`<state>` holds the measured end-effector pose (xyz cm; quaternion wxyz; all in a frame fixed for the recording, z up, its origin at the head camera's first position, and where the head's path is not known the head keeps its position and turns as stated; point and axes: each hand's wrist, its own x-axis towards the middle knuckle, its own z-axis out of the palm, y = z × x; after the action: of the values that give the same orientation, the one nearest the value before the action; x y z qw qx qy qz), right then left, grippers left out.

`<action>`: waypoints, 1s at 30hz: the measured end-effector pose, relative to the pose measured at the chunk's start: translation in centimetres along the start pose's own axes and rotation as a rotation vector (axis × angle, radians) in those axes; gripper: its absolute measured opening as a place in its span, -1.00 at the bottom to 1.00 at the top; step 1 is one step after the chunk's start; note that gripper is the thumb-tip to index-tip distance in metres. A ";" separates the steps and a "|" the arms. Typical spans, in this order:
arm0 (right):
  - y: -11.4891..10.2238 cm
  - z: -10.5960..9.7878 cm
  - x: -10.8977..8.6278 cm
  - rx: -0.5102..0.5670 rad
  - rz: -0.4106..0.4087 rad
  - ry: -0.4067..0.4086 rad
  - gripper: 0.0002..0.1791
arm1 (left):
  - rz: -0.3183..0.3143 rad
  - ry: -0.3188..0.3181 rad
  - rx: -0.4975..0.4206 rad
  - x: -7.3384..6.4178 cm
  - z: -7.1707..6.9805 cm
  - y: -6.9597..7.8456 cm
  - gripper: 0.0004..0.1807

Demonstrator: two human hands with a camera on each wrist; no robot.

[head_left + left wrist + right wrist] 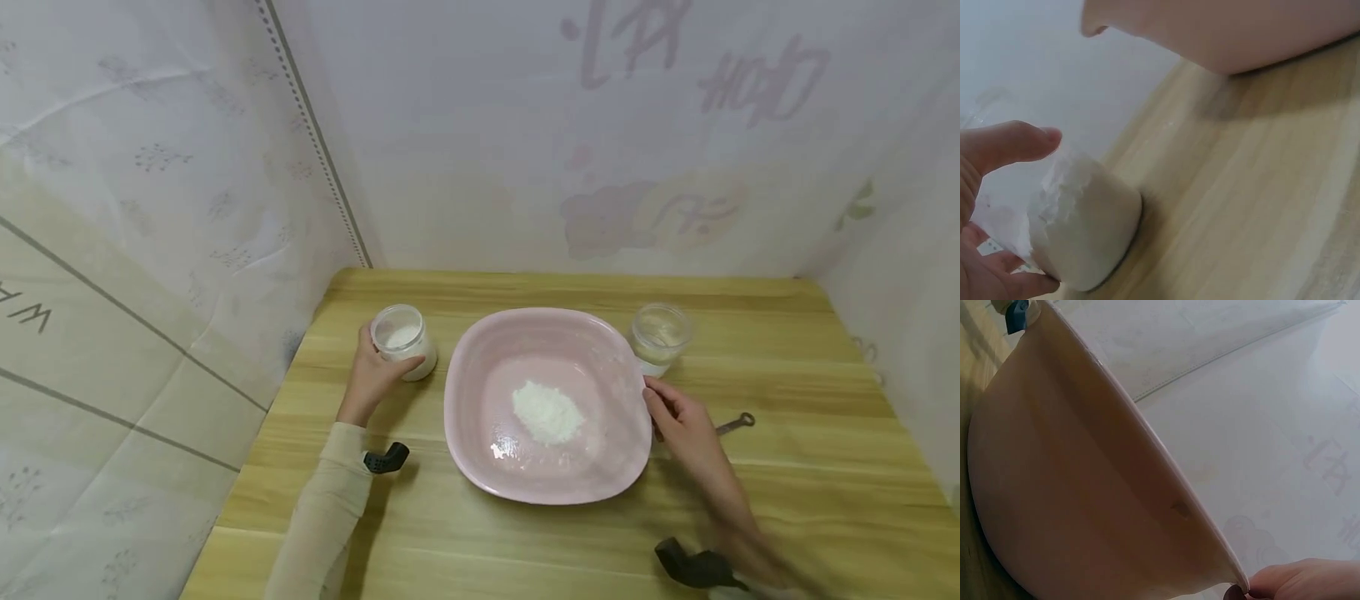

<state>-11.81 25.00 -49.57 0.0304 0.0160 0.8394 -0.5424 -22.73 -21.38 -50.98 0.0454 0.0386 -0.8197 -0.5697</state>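
Note:
My left hand (pixel 372 379) holds a clear jar (pixel 408 343) part-filled with white powder, at the left of the table. In the left wrist view the thumb and fingers lie on opposite sides of the jar (pixel 1094 225), whose base is at the tabletop. A pink basin (pixel 551 497) stands in the middle with a heap of white powder (pixel 547 412) on its wet-looking bottom. My right hand (pixel 686 429) pinches the basin's right rim, thumb on one side and fingers on the other, also seen at the lower corner of the right wrist view.
Behind the right hand is a clear container (pixel 660 337) with what looks like liquid in it. A metal handle with a ring end (pixel 738 423) pokes out beside that hand. Printed cloth (pixel 480 142) walls in the back and sides of the wooden table (pixel 810 500).

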 end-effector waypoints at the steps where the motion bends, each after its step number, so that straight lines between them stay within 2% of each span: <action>1: 0.0 0.1 0.0 -0.002 0.004 0.003 -0.46 | 0.012 -0.005 0.003 0.0 0.1 0.0 0.17; 4: -0.1 0.2 0.0 -0.007 0.011 0.016 -0.46 | 0.034 -0.035 -0.007 0.1 0.4 0.1 0.17; 8: 0.0 0.3 0.0 -0.007 0.015 0.023 -0.45 | -0.008 -0.104 -0.005 -0.5 0.4 -0.2 0.18; 11: 0.1 0.3 0.1 0.005 0.024 0.007 -0.45 | -0.084 -0.103 0.033 -2.4 0.0 -0.6 0.10; 15: 0.3 -0.2 0.1 -0.005 0.032 0.012 -0.43 | -0.148 -0.009 0.038 -6.0 0.5 -0.4 -0.18; 18: 0.5 -0.7 0.1 -0.016 0.015 0.032 -0.44 | -0.111 0.023 0.012 -7.9 1.6 0.5 -0.46; 21: 0.7 -0.9 0.2 -0.002 -0.011 0.041 -0.46 | -0.044 -0.008 -0.046 -8.6 2.6 1.9 -0.64; 24: 0.8 -0.8 0.4 0.007 -0.024 0.036 -0.47 | -0.004 -0.076 -0.098 -8.8 3.3 3.3 -0.65; 26: 0.9 -0.7 0.5 0.013 -0.030 0.033 -0.48 | 0.001 -0.112 -0.115 -8.9 3.7 3.9 -0.62; 30: 1.1 -0.9 1.1 -0.010 -0.062 0.037 -0.50 | 0.013 -0.121 -0.136 -9.0 4.4 4.4 -0.60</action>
<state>-12.87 26.31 -50.26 -0.0021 -0.0002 0.8427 -0.5384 -14.33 -14.71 -48.63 0.0021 -0.0042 -0.7806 -0.6251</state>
